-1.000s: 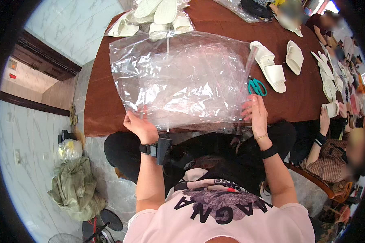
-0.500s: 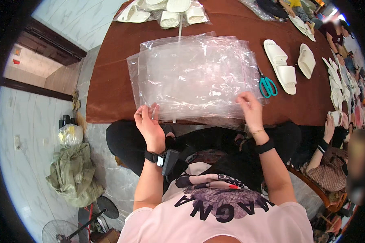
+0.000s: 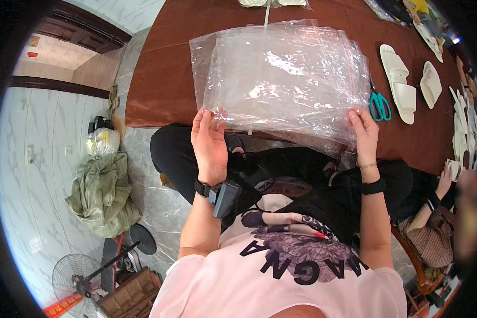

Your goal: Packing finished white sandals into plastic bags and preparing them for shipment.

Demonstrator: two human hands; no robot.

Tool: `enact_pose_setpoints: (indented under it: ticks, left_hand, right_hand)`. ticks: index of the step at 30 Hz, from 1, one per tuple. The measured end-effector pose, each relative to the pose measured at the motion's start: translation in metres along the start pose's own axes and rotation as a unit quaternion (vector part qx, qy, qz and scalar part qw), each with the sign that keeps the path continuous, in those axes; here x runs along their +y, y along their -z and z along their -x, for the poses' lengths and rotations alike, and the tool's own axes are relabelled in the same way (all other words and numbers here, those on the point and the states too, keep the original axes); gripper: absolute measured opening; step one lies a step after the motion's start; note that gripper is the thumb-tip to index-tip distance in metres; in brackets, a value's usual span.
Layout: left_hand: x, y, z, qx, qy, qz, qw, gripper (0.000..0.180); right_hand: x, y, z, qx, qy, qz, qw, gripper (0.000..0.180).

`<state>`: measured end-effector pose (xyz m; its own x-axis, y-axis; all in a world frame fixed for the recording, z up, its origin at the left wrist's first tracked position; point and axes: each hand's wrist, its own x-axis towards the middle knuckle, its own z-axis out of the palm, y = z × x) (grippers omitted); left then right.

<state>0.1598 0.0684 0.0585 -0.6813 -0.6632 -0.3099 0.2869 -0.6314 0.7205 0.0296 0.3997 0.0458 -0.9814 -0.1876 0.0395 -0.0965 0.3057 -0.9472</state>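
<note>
A loose stack of clear plastic bags (image 3: 281, 79) lies on the brown-covered table, its near edge hanging a little over the table's front. My left hand (image 3: 211, 151) is at the near left corner, palm turned up, with its fingers closed on the film. At the near right corner my right hand (image 3: 364, 139) pinches the edge between thumb and fingers. How many layers each hand grips cannot be made out. Just right of the stack lie scissors with teal handles (image 3: 380, 107), the blades partly covered by the bags.
White slippers (image 3: 399, 85) lie right of the scissors, with another slipper (image 3: 430, 85) beyond. More slippers sit at the far edge. A co-worker's hand (image 3: 444, 183) holds a slipper at the right. A fan (image 3: 78, 283) and a green sack (image 3: 105, 199) stand at the left.
The whole view has shifted, so the table appears higher and further right. My left fingers have closed on the bags' near left corner; my right hand stays by the near right corner.
</note>
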Motion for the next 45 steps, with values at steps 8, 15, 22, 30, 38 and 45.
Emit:
enact_pose_setpoints:
  ticks: [8, 15, 22, 30, 38, 45]
  left_hand:
    - [-0.001, 0.025, 0.009, -0.072, -0.027, -0.085, 0.993, 0.026]
    - [0.031, 0.0, -0.005, -0.124, -0.345, -0.568, 0.737, 0.037]
    - [0.013, -0.028, -0.07, -0.239, -0.323, -0.765, 0.503, 0.042]
    - [-0.03, 0.004, -0.129, -0.203, -0.32, -0.839, 0.39, 0.054]
    - [-0.03, 0.004, -0.137, -0.213, -0.352, -0.802, 0.433, 0.055]
    - [-0.013, -0.004, -0.125, -0.238, -0.265, -0.809, 0.467, 0.055]
  right_hand:
    - [0.003, -0.005, 0.0, 0.011, -0.007, -0.004, 1.0, 0.01]
    - [0.015, -0.004, 0.002, 0.027, -0.002, 0.031, 0.999, 0.01]
    - [-0.013, -0.019, -0.011, 0.095, 0.08, 0.034, 0.992, 0.012]
    - [0.009, -0.008, -0.029, 0.013, 0.019, 0.3, 0.954, 0.024]
    - [-0.027, -0.029, -0.023, -0.096, 0.279, 0.461, 0.837, 0.055]
    - [-0.044, 0.032, 0.013, -0.135, 0.151, 0.333, 0.921, 0.047]
